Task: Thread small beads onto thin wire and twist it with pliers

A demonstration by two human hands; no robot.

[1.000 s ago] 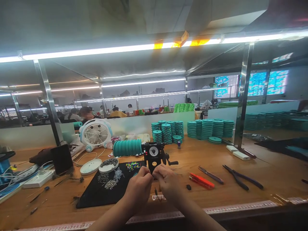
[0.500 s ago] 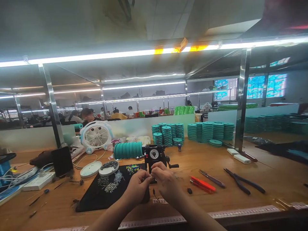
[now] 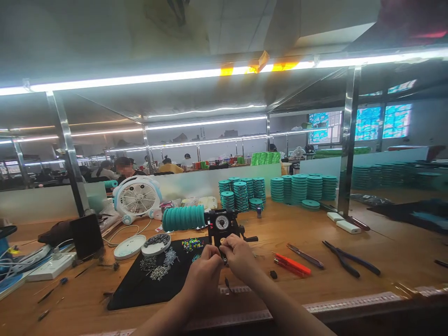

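My left hand point(image 3: 206, 273) and my right hand point(image 3: 240, 256) meet in front of a black winding device point(image 3: 223, 223) with a round dial and a crank handle. Both are closed in a pinch, fingertips almost touching; whatever lies between them is too small to make out. Teal spools point(image 3: 184, 218) sit in a row on the device's left side. Left of my hands, a black mat point(image 3: 140, 284) carries colourful beads point(image 3: 192, 244), small metal parts point(image 3: 160, 273) and clear pieces point(image 3: 171, 255). A white round dish point(image 3: 156, 249) of dark grey pieces rests on its back edge.
A white fan point(image 3: 137, 199) stands at the back left. Stacks of teal spools point(image 3: 299, 190) line the back. Right of my hands lie an orange-red tool point(image 3: 291, 265), tweezers point(image 3: 305, 255) and black-handled pliers point(image 3: 341, 259). A measuring tape point(image 3: 350, 302) runs along the front edge.
My left hand has dropped slightly and turned, its fingers more curled. My right hand stays pinched by the device. The whole view has shifted a little.
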